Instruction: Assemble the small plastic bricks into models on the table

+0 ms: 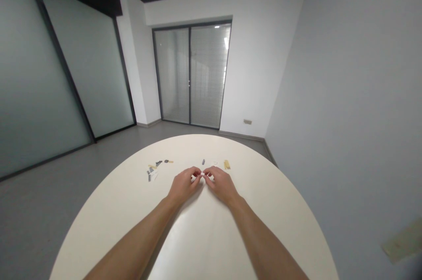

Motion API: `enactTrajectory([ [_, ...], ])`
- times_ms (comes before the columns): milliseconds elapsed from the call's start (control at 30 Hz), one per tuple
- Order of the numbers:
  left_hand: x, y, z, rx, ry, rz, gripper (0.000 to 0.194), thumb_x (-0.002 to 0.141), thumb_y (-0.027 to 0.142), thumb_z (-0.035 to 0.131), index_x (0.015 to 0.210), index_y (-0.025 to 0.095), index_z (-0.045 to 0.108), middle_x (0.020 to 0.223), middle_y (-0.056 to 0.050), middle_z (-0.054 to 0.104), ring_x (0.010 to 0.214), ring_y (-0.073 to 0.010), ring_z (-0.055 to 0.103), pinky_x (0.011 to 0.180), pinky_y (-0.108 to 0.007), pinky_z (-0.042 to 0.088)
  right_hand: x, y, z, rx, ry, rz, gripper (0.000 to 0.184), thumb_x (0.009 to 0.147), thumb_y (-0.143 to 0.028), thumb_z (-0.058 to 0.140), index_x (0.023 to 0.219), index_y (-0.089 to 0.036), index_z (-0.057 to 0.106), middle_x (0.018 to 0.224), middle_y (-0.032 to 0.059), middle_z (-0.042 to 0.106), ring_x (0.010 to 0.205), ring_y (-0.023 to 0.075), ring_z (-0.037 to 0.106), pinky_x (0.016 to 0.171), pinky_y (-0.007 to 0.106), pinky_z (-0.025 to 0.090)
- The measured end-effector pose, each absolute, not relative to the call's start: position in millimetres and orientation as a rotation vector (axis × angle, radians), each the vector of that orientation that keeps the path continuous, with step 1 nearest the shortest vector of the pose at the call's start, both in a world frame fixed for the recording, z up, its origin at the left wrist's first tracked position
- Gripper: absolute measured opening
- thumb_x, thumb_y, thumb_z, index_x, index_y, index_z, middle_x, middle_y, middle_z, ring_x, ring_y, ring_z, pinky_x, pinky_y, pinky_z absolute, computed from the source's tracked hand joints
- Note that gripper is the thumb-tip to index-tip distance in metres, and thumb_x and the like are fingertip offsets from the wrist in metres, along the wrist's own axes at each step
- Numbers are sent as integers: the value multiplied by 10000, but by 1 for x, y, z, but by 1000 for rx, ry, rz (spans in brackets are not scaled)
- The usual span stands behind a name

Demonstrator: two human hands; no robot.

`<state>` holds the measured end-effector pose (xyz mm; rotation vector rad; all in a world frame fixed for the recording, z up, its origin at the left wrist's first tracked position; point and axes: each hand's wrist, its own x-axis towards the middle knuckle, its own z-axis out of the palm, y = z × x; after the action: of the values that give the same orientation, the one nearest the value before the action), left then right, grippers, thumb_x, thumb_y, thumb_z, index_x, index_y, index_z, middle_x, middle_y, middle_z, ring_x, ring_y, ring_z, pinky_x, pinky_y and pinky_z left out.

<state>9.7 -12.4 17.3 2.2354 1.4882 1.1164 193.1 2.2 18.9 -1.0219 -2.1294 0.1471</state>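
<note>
Two bare hands pinch a tiny white pc over a round pale surface, loose pcs about.
Biggest first: round pale surface (270, 214); forearms reach in from approx 7 & 5 o'clock, wrists low, fingers curled inward. L hand (184, 184) & R hand (222, 183): each grip closed to a fingertip pinch on the tiny white pc (202, 174), prob. shared for fine control. From hands: mixed pcs (149, 178) at 9, spread flat, likely for easy picking; yellow pcs (227, 165) at 2; small grey pc (203, 161) at 12; white bits (215, 163) at 1.
</note>
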Motion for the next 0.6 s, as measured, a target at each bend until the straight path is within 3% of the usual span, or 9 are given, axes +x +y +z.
enactTrajectory([
  [600,10,-12,15,2238,1530,1061,236,908,295,481,1040,267,674,1028,1,727,922,-167,656,806,-258,477,194,4,17,-974,-2131,150,108,932,-231,562,995,-222,649,948,32,684,891,167,621,814,288,463],
])
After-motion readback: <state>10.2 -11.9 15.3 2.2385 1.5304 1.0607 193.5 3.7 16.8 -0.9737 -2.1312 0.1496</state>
